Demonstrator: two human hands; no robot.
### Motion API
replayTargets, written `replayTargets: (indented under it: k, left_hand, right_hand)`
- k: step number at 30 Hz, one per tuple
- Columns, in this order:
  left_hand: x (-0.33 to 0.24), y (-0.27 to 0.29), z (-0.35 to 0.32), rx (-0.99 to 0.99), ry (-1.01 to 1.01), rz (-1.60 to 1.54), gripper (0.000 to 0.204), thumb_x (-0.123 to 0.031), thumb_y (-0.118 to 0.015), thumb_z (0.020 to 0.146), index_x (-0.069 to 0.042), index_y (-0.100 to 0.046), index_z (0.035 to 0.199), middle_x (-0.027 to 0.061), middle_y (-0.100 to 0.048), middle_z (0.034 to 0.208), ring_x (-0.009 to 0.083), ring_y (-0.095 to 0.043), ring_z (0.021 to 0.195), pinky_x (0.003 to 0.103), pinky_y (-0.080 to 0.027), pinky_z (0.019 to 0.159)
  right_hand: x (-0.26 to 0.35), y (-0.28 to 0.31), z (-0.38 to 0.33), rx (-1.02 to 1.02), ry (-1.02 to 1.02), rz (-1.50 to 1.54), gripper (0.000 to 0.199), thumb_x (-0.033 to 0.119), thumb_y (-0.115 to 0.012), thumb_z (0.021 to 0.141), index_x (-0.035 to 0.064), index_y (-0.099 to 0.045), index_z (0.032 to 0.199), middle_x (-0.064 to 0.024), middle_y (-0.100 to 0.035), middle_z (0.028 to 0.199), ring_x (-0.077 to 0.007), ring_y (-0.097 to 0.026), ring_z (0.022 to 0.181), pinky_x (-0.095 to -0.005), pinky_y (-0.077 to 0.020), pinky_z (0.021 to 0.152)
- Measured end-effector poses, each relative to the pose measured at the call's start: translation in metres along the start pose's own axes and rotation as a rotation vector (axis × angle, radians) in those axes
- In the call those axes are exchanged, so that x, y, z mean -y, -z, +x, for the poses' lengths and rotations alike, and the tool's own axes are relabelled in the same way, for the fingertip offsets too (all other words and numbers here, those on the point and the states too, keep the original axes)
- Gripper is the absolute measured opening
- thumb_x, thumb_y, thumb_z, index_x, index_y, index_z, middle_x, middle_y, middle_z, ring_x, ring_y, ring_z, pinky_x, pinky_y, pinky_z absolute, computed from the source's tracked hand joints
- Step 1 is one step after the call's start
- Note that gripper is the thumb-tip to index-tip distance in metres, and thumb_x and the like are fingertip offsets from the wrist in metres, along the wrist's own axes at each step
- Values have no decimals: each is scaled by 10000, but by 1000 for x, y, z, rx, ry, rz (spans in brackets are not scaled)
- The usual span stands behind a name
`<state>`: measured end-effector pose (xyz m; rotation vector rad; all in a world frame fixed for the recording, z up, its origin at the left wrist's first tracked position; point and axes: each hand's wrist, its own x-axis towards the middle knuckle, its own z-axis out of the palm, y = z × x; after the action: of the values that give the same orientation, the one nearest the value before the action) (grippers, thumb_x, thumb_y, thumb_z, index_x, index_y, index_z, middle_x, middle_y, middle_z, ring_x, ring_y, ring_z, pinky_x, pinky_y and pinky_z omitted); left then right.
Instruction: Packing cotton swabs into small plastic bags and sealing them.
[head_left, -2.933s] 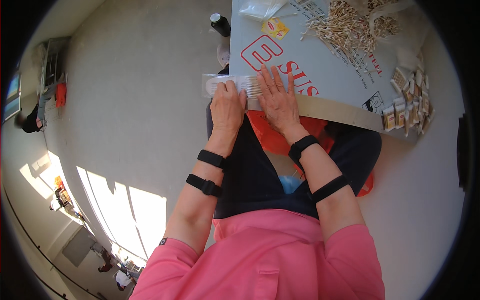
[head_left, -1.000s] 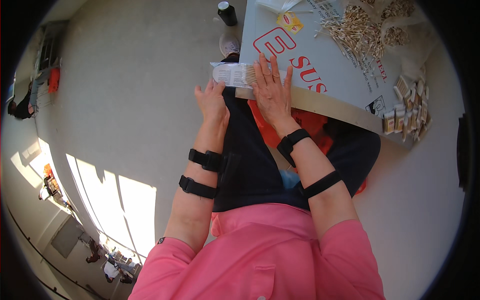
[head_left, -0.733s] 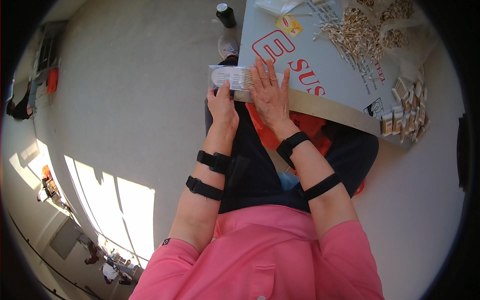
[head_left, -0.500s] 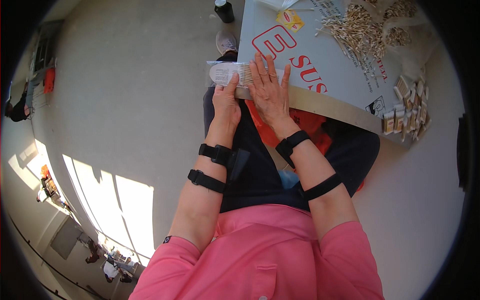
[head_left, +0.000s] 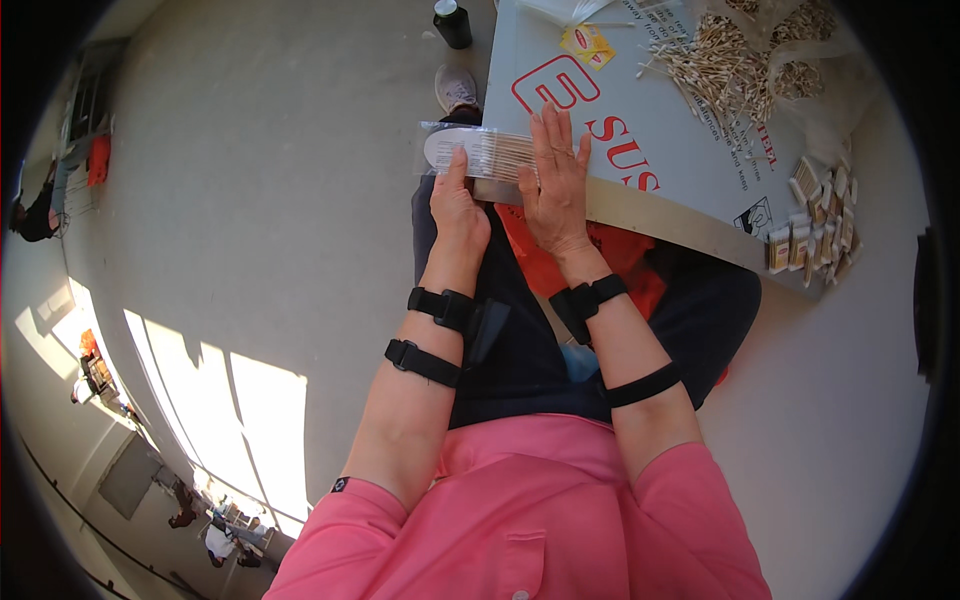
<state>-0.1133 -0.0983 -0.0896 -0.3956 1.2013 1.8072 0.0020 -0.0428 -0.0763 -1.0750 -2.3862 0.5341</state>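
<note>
A clear plastic packet of cotton swabs [head_left: 508, 152], with a white oval card at its left end, lies over the near left corner of the grey-topped table [head_left: 680, 165]. My left hand [head_left: 458, 208] grips its lower edge, thumb on top and the other fingers hidden beneath. My right hand [head_left: 558, 195] is open, its fingers stretched out and the hand tipped partly on its side. It rests against the packet's right end and covers the tips of the swabs there.
A heap of loose cotton swabs [head_left: 715, 70] spreads over the table's far side, beside yellow cards [head_left: 588, 45]. Several small swab bundles [head_left: 815, 225] are piled at the right corner. On the floor, a black bottle [head_left: 453, 27] stands beyond my shoe. An orange bag [head_left: 628, 255] hangs below the table edge.
My right hand has gone from lying flat on the packet to tilting at its right end, baring more swabs. Both hands and the packet sit slightly further right in the picture.
</note>
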Motion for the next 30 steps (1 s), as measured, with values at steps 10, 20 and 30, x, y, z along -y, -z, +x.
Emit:
replayTargets:
  k: [10, 20, 30]
  left_hand:
    - [-4, 8, -2, 65, -158, 574, 503, -372, -623, 985, 31, -576, 1282, 71, -627, 1244, 144, -588, 1093, 296, -451, 960]
    - [-6, -4, 10, 191, -15, 60, 528, -385, -617, 980, -28, -533, 1360, 58, -573, 1357, 173, -531, 1237, 354, -422, 1078]
    - [-4, -5, 8, 152, 27, 111, 467, -247, -705, 941, 0, -592, 1321, 56, -619, 1310, 153, -578, 1158, 301, -451, 1005]
  right_hand:
    - [19, -12, 5, -434, -404, 818, 472, 191, -276, 1080, -1, -298, 1510, -140, -287, 1586, -278, -301, 1460, -401, -252, 1208]
    - [24, -19, 13, -431, -319, 730, 430, 188, -287, 1080, -4, -384, 1452, -166, -357, 1549, -292, -328, 1449, -391, -263, 1199]
    - [30, -25, 18, -388, -283, 554, 413, 125, -321, 1051, -17, -406, 1429, -216, -398, 1514, -369, -360, 1427, -432, -305, 1160]
